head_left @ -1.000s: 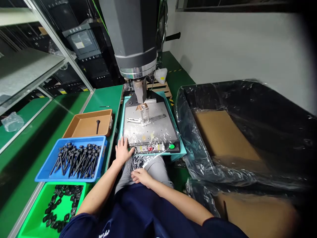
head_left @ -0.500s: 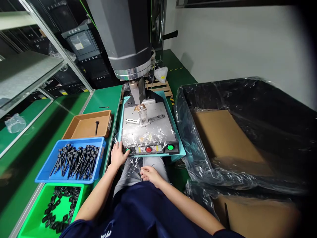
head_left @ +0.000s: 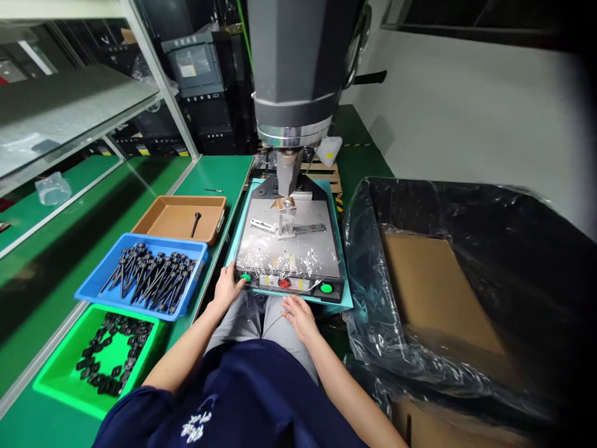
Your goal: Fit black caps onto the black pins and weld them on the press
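My left hand [head_left: 227, 287] rests at the front left corner of the machine base [head_left: 289, 249], its fingers along the side and its thumb beside the left green button [head_left: 245, 277]. Above my lap, just before the base's front edge, my right hand [head_left: 301, 316] is raised with fingers loosely spread and no object seen in it. A red button [head_left: 284, 283] and a right green button [head_left: 326, 288] sit on the front panel. On the base plate stands a metal fixture [head_left: 286, 219], below the metal tool head [head_left: 288, 169] of the press. Clear plastic film covers the plate's front.
To the left are a brown tray [head_left: 153, 218] with one black stemmed part [head_left: 195, 224], a blue tray [head_left: 93, 287] of similar parts, and a green bin [head_left: 56, 379] of small black pieces. On the right stands a plastic-lined box [head_left: 373, 298] with cardboard [head_left: 433, 280] inside.
My right hand has risen from my lap toward the machine's front edge, and its fingers have spread. My left hand stays at the left button. The camera view has shifted.
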The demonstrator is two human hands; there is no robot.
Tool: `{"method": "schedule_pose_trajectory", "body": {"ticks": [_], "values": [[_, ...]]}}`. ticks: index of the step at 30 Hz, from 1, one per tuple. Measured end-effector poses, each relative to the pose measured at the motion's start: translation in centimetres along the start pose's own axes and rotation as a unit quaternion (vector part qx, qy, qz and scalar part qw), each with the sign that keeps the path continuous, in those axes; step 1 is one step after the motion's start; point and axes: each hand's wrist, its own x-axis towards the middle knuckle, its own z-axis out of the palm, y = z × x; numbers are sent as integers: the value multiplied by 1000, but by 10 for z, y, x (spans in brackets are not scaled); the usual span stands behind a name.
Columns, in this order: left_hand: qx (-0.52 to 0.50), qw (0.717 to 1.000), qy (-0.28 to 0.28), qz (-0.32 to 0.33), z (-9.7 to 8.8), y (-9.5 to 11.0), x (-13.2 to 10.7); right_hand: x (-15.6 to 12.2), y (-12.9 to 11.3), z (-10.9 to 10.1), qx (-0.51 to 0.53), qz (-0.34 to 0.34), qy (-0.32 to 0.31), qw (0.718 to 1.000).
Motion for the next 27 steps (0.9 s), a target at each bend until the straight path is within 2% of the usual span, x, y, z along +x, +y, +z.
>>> {"method": "schedule_pose_trajectory", "body": {"ticks": [3,8,17,19,21,22,24,27], "values": [[-28,999,13,-13,2,-1,-8,-3,-1,8,1,13,-11,1000],[-30,999,18,-33,1,-3,-22,-11,2,6,-82,-7,-25,996],[-28,998,-3,-57,-1,-16,-35,-7,-18,-19,-69,-90,59,992],[-60,996,-2,-64,1,-18,-36,-8,-22,-18,-80,-115,94,986],[-117,990,3,-83,4,-16,-39,-10,-28,-9,-73,-126,100,984],[-162,983,2,-91,5,-13,-41,-12,-30,-2,-55,-116,80,989],[-287,953,-10,-93,6,-3,-51,-18,-31,18,-9,-64,-4,998],[-477,875,-41,-73,8,15,-75,-34,-17,51,-18,62,-170,983]]}}
